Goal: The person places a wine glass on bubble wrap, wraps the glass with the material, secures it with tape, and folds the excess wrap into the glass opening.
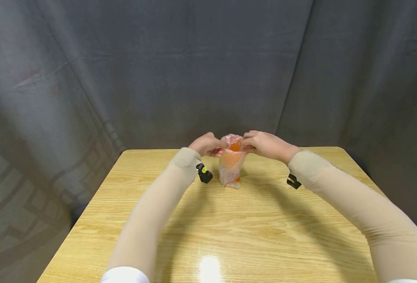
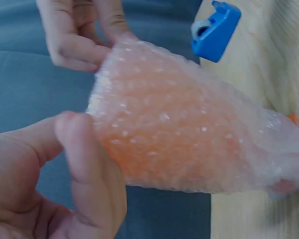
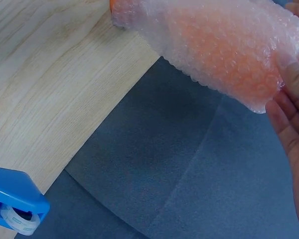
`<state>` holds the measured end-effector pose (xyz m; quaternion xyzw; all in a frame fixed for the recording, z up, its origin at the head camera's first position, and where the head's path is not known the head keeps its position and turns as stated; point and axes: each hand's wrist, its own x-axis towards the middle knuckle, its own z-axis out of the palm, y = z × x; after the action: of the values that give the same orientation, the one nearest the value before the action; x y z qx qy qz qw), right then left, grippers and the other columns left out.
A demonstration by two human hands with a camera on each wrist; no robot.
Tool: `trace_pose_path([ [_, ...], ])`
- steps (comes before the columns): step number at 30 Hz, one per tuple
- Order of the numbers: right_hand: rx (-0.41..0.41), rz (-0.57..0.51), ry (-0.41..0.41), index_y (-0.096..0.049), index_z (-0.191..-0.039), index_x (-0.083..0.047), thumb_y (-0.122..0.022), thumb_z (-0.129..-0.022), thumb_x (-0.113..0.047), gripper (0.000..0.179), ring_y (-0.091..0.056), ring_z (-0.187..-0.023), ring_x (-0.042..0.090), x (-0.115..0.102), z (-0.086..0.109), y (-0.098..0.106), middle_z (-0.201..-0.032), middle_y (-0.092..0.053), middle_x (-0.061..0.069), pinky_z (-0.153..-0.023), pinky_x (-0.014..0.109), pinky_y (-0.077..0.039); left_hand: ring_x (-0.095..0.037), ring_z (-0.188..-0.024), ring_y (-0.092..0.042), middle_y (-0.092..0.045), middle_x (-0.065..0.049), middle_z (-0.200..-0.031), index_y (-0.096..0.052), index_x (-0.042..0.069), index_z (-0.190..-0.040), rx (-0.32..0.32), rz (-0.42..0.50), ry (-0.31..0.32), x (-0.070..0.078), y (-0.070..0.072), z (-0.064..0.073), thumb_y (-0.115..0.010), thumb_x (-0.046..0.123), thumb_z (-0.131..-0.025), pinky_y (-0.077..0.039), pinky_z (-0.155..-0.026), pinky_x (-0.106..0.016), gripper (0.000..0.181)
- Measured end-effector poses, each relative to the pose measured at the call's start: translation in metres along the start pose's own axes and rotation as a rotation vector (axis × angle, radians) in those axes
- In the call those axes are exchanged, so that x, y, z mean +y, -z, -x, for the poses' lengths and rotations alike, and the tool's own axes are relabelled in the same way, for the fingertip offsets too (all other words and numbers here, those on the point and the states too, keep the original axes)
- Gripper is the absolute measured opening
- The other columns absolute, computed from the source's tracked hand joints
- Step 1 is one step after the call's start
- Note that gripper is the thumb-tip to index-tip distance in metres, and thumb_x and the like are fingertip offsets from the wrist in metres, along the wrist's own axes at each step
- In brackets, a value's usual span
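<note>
Bubble wrap (image 1: 231,163) surrounds an orange object (image 1: 234,146) near the table's far edge; the wrap blurs the object's kind. It stands roughly upright, wide at the top and narrower below. My left hand (image 1: 208,144) pinches the wrap's upper rim on the left side, thumb and finger close together in the left wrist view. On the opposite side, my right hand (image 1: 266,144) grips the upper rim, thumb and fingers on the wrap (image 3: 224,50) in the right wrist view. Some orange shows uncovered near the bottom.
A blue tape dispenser (image 2: 217,35) with a roll of clear tape stands near the table's far edge, to the right of the wrapped object. The wooden table (image 1: 250,228) ends just beyond the hands. Grey curtains (image 1: 194,70) hang behind and at both sides.
</note>
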<state>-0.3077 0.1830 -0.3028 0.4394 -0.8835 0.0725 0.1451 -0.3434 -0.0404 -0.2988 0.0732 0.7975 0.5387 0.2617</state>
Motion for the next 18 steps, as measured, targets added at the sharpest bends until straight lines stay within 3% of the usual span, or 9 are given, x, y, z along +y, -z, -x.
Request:
trace_pose_path([
  [9,0.005,0.012,0.019,-0.071,-0.092,-0.012,-0.074,-0.083,-0.011,0.01,-0.058,-0.084,0.016,0.0,-0.002,0.0,-0.09,-0.063,0.001,-0.074,0.032,-0.053,-0.006,-0.043,-0.036,-0.045,0.003,-0.048,-0.053,0.01,-0.053,0.035,-0.194,-0.033,-0.002,-0.005,-0.007,-0.06,0.006,-0.087,-0.029,-0.046,-0.019,0.035],
  [15,0.014,0.007,0.019,-0.071,-0.092,-0.012,-0.074,-0.082,-0.01,0.011,-0.057,-0.083,0.017,-0.002,-0.003,0.0,-0.09,-0.063,0.002,-0.074,0.033,-0.052,-0.009,-0.042,-0.03,-0.038,0.002,-0.049,-0.047,0.012,-0.054,0.012,-0.344,-0.009,0.005,0.003,-0.006,-0.061,0.028,-0.092,-0.025,-0.044,-0.022,0.044],
  [18,0.009,0.006,0.017,-0.071,-0.093,-0.012,-0.074,-0.083,-0.009,0.011,-0.058,-0.085,0.018,-0.004,-0.005,-0.001,-0.093,-0.064,0.003,-0.076,0.033,-0.052,-0.01,-0.045,-0.035,-0.042,0.0,-0.055,-0.051,0.01,-0.06,0.023,-0.314,-0.009,0.01,0.008,-0.003,-0.06,0.03,-0.093,-0.032,-0.048,-0.022,0.04],
])
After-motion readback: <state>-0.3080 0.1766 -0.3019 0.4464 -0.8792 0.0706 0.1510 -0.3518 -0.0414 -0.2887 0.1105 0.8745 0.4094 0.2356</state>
